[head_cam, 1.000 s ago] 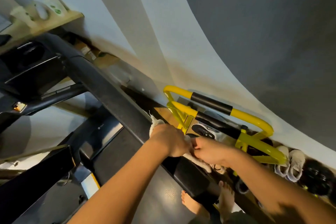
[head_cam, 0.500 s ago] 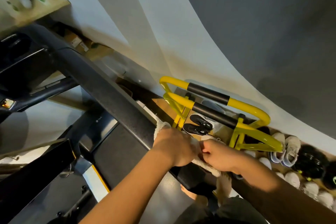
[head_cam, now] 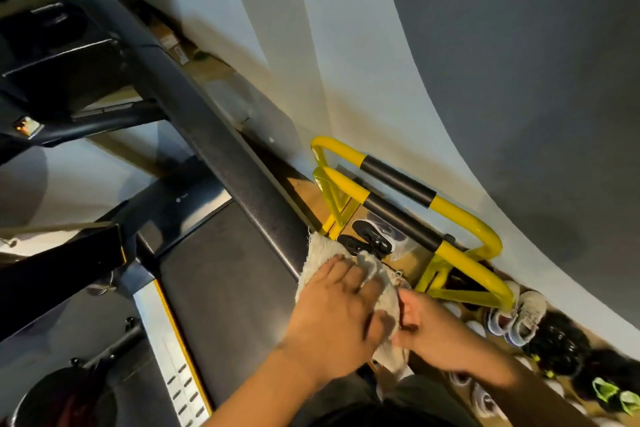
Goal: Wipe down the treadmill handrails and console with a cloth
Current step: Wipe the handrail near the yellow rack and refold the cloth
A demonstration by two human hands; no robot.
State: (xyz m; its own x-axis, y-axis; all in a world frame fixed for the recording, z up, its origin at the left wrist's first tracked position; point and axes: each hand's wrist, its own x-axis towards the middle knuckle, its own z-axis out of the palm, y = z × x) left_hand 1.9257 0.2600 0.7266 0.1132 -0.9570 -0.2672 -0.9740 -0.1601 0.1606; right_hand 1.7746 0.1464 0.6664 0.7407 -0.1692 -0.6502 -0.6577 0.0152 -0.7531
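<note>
Two hands, the left hand [head_cam: 337, 317] and the right hand [head_cam: 436, 336], meet on one off-white cloth [head_cam: 320, 258] over one dark treadmill handrail [head_cam: 221, 149]. Two yellow push-up bars [head_cam: 460, 215] with black grips stand by the wall. One pair of black shoes [head_cam: 367, 241] lies beside them, and one pair of white sneakers [head_cam: 519, 317] farther right.

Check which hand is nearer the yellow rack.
Right. The right hand pinches the cloth on the rack side, just below the yellow rack; the left hand lies flat on the cloth over the handrail.
</note>
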